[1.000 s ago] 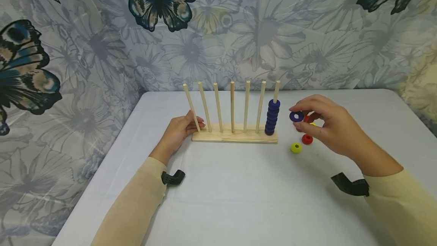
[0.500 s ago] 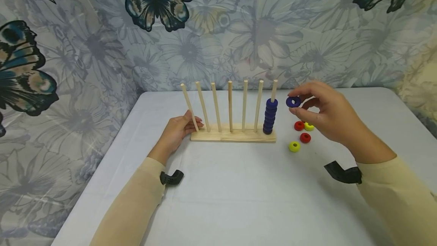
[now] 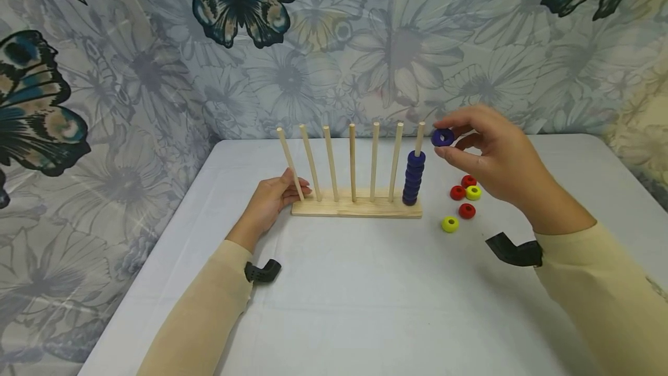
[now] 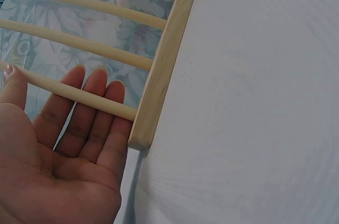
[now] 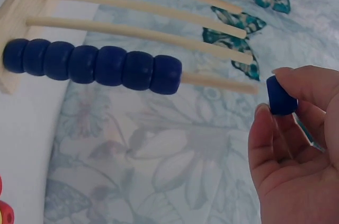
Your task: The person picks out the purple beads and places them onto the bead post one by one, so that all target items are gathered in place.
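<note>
A wooden peg stand (image 3: 360, 208) with a row of upright dowels is on the table. Its rightmost peg (image 5: 217, 82) carries a stack of dark blue beads (image 3: 413, 179), and the peg's tip shows bare above them. Between thumb and fingertips, my right hand (image 3: 493, 152) pinches another blue bead (image 3: 442, 137), just right of that tip and apart from it; the right wrist view shows the small gap. My left hand (image 4: 79, 144) is at the stand's left end, holding the leftmost peg (image 4: 79, 96), with the fingers behind it and the thumb against it.
Several loose beads lie right of the stand, among them a red bead (image 3: 467, 210) and a yellow bead (image 3: 450, 224). A white cloth (image 3: 355, 295) covers the table. Behind it hangs a floral backdrop (image 3: 334, 74) with butterflies.
My right hand has raised the blue bead and brought it left, close to the tip of the rightmost peg. The left hand keeps its place on the stand.
</note>
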`<state>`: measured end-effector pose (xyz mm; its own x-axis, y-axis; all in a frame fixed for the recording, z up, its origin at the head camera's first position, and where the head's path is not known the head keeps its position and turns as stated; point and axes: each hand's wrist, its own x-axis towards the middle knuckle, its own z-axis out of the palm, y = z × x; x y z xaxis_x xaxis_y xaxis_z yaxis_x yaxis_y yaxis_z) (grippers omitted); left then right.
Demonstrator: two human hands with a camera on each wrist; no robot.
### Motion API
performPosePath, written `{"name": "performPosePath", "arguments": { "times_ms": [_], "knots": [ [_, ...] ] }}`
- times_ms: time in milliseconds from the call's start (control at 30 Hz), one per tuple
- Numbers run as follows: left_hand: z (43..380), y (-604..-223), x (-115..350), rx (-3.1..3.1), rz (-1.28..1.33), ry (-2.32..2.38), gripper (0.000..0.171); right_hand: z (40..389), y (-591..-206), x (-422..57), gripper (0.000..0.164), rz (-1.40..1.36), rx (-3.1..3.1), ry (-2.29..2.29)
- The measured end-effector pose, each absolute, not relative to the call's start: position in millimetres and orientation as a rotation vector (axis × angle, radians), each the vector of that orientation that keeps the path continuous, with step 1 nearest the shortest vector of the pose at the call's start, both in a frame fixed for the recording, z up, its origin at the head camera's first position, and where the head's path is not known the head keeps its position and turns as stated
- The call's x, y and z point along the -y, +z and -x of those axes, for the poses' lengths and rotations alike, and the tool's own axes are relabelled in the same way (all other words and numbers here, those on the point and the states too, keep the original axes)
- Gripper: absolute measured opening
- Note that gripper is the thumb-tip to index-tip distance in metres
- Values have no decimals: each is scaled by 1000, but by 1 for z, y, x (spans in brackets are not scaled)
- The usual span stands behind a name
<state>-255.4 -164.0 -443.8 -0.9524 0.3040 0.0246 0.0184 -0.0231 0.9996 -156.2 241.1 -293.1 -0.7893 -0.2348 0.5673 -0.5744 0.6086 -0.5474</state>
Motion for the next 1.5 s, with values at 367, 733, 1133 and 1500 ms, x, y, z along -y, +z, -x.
{"name": "performPosePath", "arguments": {
  "times_ms": [367,733,1133,1500],
  "knots": [
    [256,-443,164,-2048,-364,2082,73,162,-285,-230,38,-614,2385,1050],
    [255,-443,165,-2044,-360,2085,74,169,-285,-223,35,-606,2420,1074],
    [256,-444,166,-2034,-360,2096,75,177,-284,-222,34,-585,2449,1079],
    [256,-444,165,-2032,-353,2102,72,184,-285,-224,34,-491,2494,1152]
  ]
}}
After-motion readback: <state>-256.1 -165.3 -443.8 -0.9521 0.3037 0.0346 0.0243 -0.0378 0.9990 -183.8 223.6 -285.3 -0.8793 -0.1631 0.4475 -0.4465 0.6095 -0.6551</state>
